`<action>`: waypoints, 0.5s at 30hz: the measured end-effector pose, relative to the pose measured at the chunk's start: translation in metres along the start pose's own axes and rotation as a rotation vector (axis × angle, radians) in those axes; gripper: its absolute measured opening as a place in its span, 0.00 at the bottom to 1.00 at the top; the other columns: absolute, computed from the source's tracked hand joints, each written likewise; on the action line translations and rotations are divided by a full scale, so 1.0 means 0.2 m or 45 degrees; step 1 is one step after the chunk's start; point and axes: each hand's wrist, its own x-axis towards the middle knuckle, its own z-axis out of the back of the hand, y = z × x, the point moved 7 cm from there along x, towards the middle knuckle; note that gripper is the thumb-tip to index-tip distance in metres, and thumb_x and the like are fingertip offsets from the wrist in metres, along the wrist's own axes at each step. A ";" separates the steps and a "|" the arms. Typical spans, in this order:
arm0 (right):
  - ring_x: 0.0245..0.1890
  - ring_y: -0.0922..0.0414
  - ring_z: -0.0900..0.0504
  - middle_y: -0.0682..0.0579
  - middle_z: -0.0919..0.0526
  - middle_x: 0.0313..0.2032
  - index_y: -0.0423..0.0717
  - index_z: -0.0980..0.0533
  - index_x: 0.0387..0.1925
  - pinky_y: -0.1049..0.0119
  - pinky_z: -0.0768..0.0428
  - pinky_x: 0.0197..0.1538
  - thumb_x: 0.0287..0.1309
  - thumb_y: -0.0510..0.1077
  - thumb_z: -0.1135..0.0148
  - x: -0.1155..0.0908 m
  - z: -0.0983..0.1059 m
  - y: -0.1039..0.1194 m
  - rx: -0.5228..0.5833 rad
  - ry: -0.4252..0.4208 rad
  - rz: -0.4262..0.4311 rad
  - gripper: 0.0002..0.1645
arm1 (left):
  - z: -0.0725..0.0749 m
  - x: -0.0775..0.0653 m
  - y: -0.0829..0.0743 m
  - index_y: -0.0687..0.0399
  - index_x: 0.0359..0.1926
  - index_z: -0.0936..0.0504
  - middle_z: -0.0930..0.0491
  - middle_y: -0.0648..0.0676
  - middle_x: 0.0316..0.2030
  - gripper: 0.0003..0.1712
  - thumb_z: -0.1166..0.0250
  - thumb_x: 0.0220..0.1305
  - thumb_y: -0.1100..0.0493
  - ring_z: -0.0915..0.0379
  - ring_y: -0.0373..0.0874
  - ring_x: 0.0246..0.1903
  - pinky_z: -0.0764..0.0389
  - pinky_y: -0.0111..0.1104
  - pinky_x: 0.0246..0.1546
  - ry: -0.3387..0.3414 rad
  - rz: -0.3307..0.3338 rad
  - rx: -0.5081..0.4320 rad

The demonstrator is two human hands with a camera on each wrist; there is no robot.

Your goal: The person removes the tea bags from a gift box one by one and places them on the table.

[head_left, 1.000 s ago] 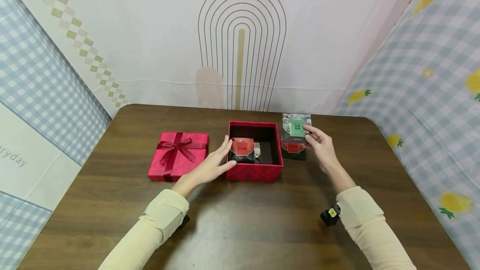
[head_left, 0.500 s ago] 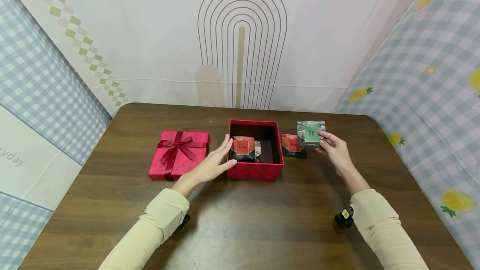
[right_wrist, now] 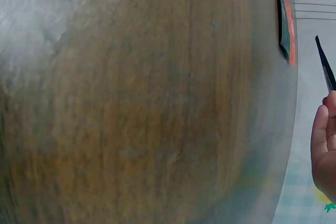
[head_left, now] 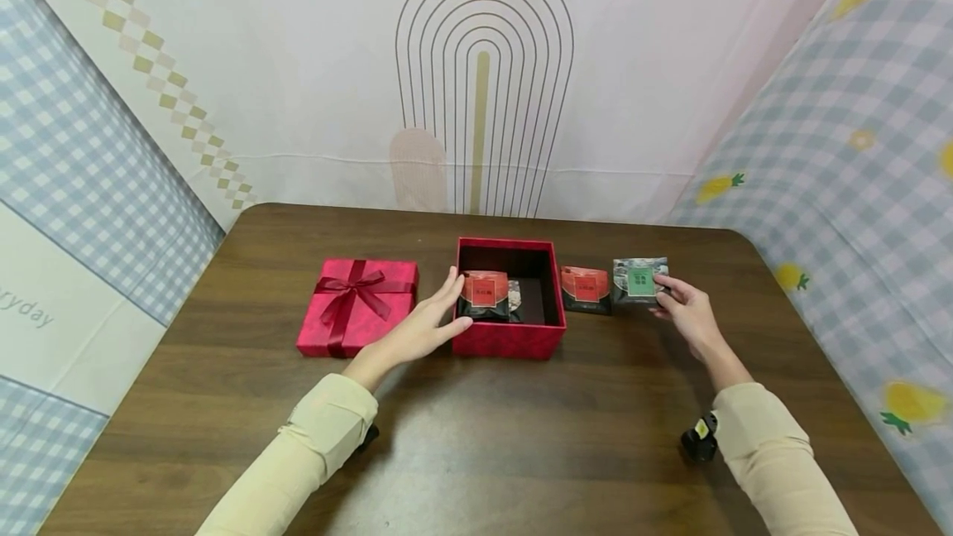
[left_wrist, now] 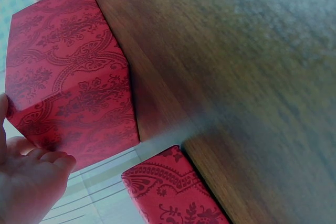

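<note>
An open red gift box (head_left: pixel 508 342) stands mid-table. Inside it, on the left, lies a black packet with a red label (head_left: pixel 486 294), partly over a patterned packet (head_left: pixel 514 298). My left hand (head_left: pixel 420 327) rests against the box's left side with fingers straight; the left wrist view shows its fingers (left_wrist: pixel 55 160) at the patterned red wall. Right of the box, my right hand (head_left: pixel 691 314) pinches the right edge of a small dark packet with a green label (head_left: pixel 639 281). Edge-on in the right wrist view, that packet (right_wrist: pixel 326 66) appears above the table.
Another red-labelled packet (head_left: pixel 586 289) lies flat between the box and the green-labelled packet. The red lid with a dark ribbon bow (head_left: pixel 357 308) sits left of the box. A patterned cloth (head_left: pixel 320 64) hangs behind the brown table (head_left: pixel 514 453).
My right hand has carried the green-labelled packet rightward and down, from over the red-labelled packet to beside it. My left hand has stayed at the box.
</note>
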 end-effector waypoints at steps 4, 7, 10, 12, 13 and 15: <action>0.25 0.67 0.20 0.71 0.22 0.30 0.19 0.44 0.59 0.74 0.21 0.32 0.62 0.31 0.53 0.00 0.02 -0.02 -0.065 0.010 -0.020 0.26 | 0.00 0.00 0.00 0.63 0.70 0.57 0.68 0.60 0.70 0.41 0.46 0.66 0.52 0.60 0.53 0.68 0.50 0.45 0.65 -0.001 -0.001 -0.003; 0.25 0.68 0.21 0.70 0.23 0.30 0.19 0.43 0.59 0.74 0.21 0.32 0.62 0.30 0.54 0.00 0.04 -0.03 -0.127 0.013 -0.040 0.26 | 0.00 0.00 0.00 0.63 0.70 0.57 0.68 0.60 0.70 0.41 0.46 0.66 0.52 0.60 0.53 0.68 0.50 0.45 0.65 0.002 0.002 -0.001; 0.25 0.69 0.22 0.58 0.21 0.35 0.21 0.43 0.60 0.74 0.21 0.32 0.61 0.29 0.55 0.01 0.05 -0.06 -0.231 0.020 -0.072 0.26 | 0.00 0.00 0.00 0.63 0.70 0.57 0.68 0.60 0.70 0.41 0.46 0.66 0.52 0.60 0.54 0.68 0.50 0.45 0.65 0.006 0.003 -0.001; 0.25 0.70 0.23 0.45 0.22 0.41 0.22 0.42 0.60 0.74 0.22 0.32 0.60 0.28 0.54 0.01 0.06 -0.08 -0.307 0.028 -0.093 0.26 | 0.00 0.00 -0.01 0.63 0.70 0.57 0.68 0.60 0.70 0.41 0.46 0.66 0.52 0.59 0.54 0.68 0.50 0.45 0.65 0.008 0.005 -0.002; 0.25 0.70 0.23 0.39 0.24 0.45 0.22 0.42 0.60 0.75 0.22 0.31 0.60 0.28 0.54 0.01 0.07 -0.09 -0.343 0.034 -0.102 0.26 | 0.00 0.00 -0.01 0.63 0.70 0.57 0.67 0.60 0.70 0.41 0.46 0.66 0.52 0.59 0.54 0.68 0.50 0.45 0.65 0.008 0.004 -0.004; 0.25 0.71 0.24 0.30 0.29 0.49 0.22 0.42 0.60 0.75 0.22 0.31 0.59 0.28 0.54 0.01 0.07 -0.11 -0.395 0.042 -0.113 0.27 | 0.00 0.00 -0.01 0.63 0.70 0.57 0.67 0.60 0.70 0.41 0.46 0.66 0.52 0.59 0.54 0.68 0.50 0.45 0.65 0.011 0.005 -0.008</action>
